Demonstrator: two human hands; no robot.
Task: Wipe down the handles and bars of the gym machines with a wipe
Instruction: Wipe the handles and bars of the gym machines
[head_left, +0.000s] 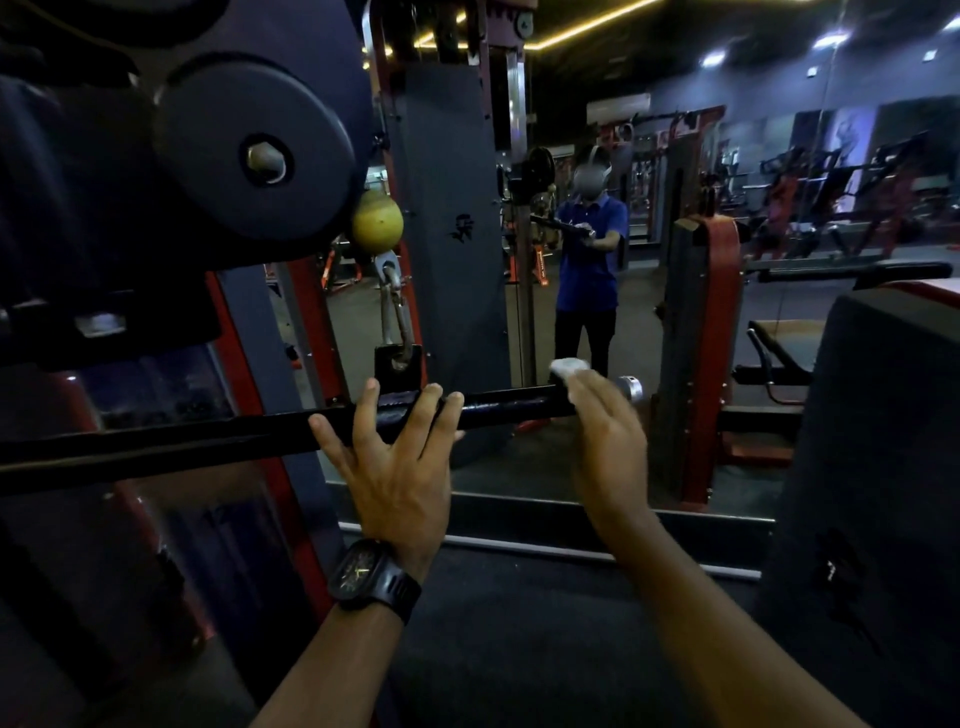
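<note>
I see a black bar (519, 409) running across the view, low at the left and rising a little toward the right. It hangs by a black bracket (397, 364) from a carabiner (393, 306), with a yellow ball (377, 221) just above that.

My left grip (397, 473), a bare hand with a black watch (371, 577) at the wrist, is wide. Its fingers are straight and spread, laid across the bar just under the bracket, and the thumb rests on the bar out to the left. It holds nothing.

My right grip (608, 431) is on the bar near its right end, close to the silver end cap (630, 389). Its fingers are closed over a white wipe (566, 368) and hold it against the bar. A bunched part of the wipe shows above the fingertips. How far the fingers wrap round the far side I cannot tell.

A large dark weight plate (260, 150) sits on the machine at upper left. Straight ahead a mirror (571, 130) shows a person in a blue shirt with both hands at a bar. Dark floor (519, 623) lies below my arms.
</note>
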